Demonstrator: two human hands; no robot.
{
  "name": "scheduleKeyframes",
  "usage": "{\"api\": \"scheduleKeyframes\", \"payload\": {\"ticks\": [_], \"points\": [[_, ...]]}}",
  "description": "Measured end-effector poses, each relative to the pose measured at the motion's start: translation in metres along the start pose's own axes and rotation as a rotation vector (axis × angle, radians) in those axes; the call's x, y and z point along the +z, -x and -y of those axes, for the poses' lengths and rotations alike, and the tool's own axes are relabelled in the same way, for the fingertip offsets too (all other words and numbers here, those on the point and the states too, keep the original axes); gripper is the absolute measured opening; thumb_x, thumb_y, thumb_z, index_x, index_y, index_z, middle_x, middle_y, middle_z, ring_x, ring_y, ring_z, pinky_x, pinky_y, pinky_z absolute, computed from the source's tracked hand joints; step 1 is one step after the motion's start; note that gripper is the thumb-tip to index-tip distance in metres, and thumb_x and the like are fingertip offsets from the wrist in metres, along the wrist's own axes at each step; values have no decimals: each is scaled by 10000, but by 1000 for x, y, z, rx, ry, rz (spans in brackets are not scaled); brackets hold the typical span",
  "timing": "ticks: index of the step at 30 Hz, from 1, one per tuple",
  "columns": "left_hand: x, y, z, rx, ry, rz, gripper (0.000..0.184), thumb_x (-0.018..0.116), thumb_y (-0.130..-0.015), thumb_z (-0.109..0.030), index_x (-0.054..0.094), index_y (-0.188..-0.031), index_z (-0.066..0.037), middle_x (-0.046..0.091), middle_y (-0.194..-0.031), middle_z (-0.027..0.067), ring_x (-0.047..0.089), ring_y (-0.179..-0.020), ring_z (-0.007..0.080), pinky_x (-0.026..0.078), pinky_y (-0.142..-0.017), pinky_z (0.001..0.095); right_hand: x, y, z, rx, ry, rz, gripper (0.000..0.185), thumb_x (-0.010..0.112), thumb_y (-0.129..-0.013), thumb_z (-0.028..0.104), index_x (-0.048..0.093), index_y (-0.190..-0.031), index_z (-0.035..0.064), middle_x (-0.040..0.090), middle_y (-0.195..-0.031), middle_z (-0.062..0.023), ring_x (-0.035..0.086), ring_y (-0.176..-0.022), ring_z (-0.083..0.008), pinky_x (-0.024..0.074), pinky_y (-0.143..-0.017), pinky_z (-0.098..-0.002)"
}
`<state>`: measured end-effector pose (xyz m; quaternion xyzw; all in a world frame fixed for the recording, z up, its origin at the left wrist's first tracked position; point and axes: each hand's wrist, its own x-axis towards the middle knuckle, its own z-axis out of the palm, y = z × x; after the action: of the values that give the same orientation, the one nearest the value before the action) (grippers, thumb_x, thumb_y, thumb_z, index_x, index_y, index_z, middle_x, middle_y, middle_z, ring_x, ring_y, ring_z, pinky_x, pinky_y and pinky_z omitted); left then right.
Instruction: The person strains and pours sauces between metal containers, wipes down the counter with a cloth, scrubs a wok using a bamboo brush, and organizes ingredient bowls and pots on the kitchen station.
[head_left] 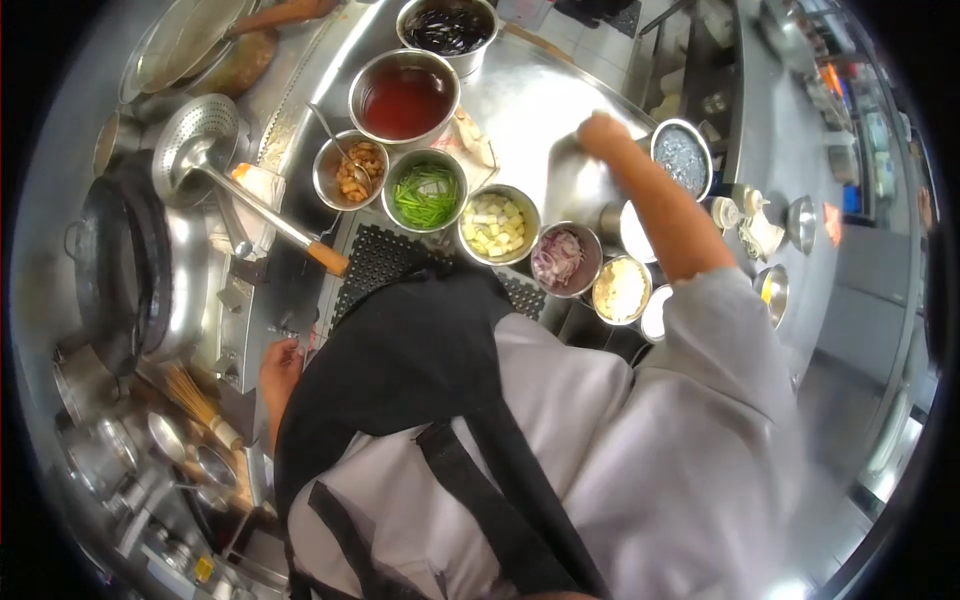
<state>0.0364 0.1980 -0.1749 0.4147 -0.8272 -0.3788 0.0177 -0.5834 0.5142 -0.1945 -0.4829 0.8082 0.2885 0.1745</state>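
My right hand (605, 136) reaches over the steel counter (530, 95), its fingers curled closed; what they hold, if anything, I cannot make out. A steel container (572, 180) is just below it. Low on the left, my left hand (281, 362) is closed at the stove front, by a small metal fitting (287, 332); its grip is partly hidden. Between the hands stand bowls of green stalks (425, 195), pale cubes (493, 224), sliced red onion (560, 257) and a chopped pale ingredient (621, 290).
A bowl of brown pieces (361, 172) holds a spoon. Behind it stand a pot of red liquid (408, 102) and a pot with dark contents (448, 30). On the left are a perforated ladle (205, 140), a wok (110, 270) and a bamboo brush (205, 405).
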Motion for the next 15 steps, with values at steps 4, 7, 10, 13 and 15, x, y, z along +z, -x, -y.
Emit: {"api": "scheduleKeyframes", "payload": {"ticks": [4, 7, 10, 13, 15], "points": [[2, 1, -1, -147, 142, 50, 220, 679, -849, -58, 623, -1060, -30, 627, -949, 64, 625, -838, 154, 495, -763, 278, 19, 63, 83, -135, 35, 7, 193, 588, -864, 164, 727, -914, 41, 709, -928, -161, 677, -928, -318, 547, -812, -405], [5, -4, -5, -143, 131, 112, 258, 698, -851, -76, 620, -1094, -37, 611, -936, 33, 585, -857, 117, 466, -787, 242, -26, 66, 76, 98, -373, 207, 310, 592, -902, 288, 709, -1057, 46, 686, -1080, -186, 657, -1040, -303, 503, -907, -445], [8, -10, -9, -65, 92, 66, 200, 679, -855, -60, 629, -1047, -29, 626, -949, 66, 623, -831, 158, 501, -759, 280, 23, 15, -2, 403, -317, 2, 337, 617, -880, 327, 709, -1061, 58, 687, -1113, -129, 648, -1063, -294, 518, -887, -422], [10, -12, 4, -55, 144, 31, 188, 680, -857, -63, 631, -1035, -30, 632, -938, 66, 627, -828, 156, 505, -751, 283, 7, -7, -55, 67, 36, 58, 266, 548, -900, 225, 725, -939, 29, 709, -947, -180, 691, -905, -320, 545, -812, -408], [5, -10, 3, -62, 187, 37, 224, 696, -856, -83, 625, -1064, -37, 623, -913, 32, 591, -851, 111, 476, -764, 250, 2, -23, -59, 507, -474, 9, 265, 525, -908, 191, 718, -966, 19, 701, -993, -192, 684, -945, -318, 545, -815, -406]]}}
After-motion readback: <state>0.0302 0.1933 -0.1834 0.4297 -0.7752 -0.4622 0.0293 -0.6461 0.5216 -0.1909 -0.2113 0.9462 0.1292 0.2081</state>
